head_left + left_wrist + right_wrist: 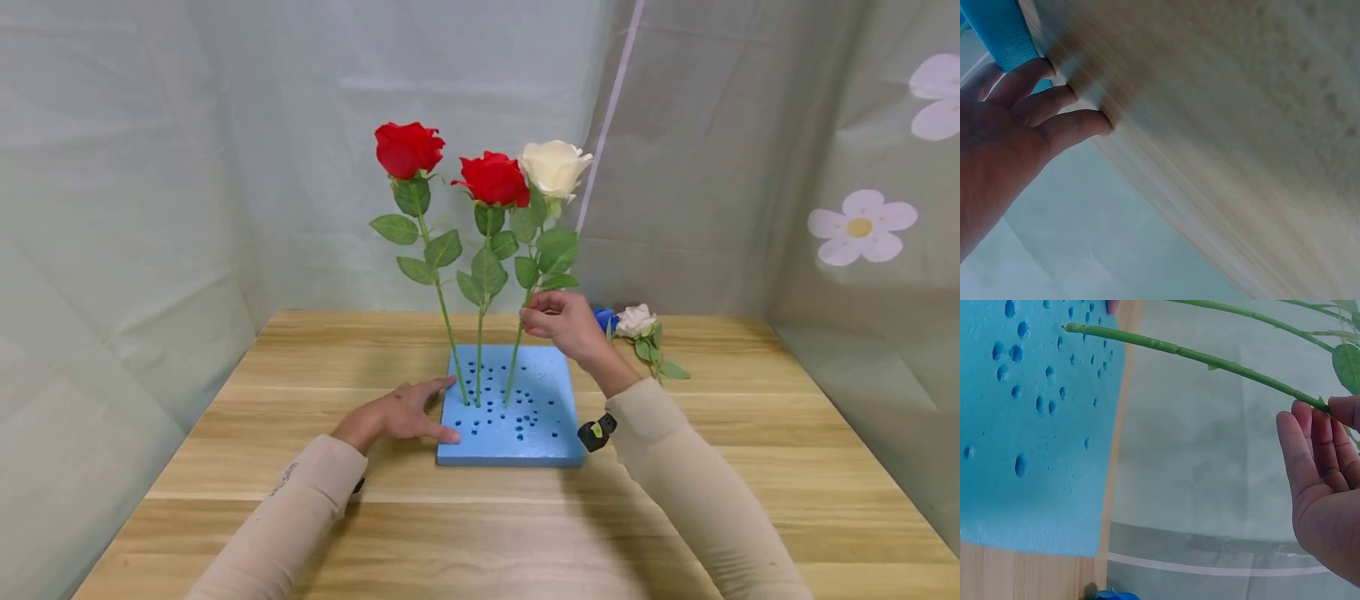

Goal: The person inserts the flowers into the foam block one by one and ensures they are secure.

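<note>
Shows red on the left rose (408, 151) and middle rose (492, 179), creamy white on the right rose (555, 169), green on leaves (489, 271) and stems (1177, 350). Carries plain blue across the board (487, 448), streaky tan wood grain on the counter (525, 533), beige on the sleeves (300, 492). Has pale grey-green on the backdrop (300, 125), patterned with a white, yellow-centred flower (862, 227).

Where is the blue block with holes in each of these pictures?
Head: the blue block lies just below centre.
Left wrist: the blue block is at top left, partly behind the left hand.
Right wrist: the blue block is along the left side.
Shared landmark: the wooden table under it.
</note>
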### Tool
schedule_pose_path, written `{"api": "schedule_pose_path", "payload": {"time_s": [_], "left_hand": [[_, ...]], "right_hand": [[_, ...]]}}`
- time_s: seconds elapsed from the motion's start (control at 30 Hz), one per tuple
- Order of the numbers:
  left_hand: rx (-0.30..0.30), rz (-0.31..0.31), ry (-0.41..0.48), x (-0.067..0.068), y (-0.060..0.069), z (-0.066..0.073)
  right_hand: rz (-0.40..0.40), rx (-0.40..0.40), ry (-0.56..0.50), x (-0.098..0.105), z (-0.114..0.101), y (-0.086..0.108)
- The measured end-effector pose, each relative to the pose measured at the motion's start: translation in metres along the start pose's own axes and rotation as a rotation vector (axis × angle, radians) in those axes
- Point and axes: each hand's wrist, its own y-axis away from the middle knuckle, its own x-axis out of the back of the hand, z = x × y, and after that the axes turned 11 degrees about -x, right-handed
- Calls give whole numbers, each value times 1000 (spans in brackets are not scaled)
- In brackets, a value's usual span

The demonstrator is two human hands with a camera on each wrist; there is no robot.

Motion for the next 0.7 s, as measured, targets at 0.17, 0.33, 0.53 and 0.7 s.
{"api": "schedule_pose_path", "payload": {"time_s": [0.17, 0.33, 0.53, 0.7], "left_hand": [[-2, 4, 4, -1, 1, -1], [-2, 3, 10, -1, 1, -1], [-2, -4, 14, 0, 0, -1], [-8, -4, 14, 0, -1, -1]], "right_hand": [[-14, 16, 11, -6, -1, 0], [-20, 44, 41, -13, -1, -1], [-21, 66, 78, -16, -1, -2], [-13, 92, 107, -19, -1, -4]]}}
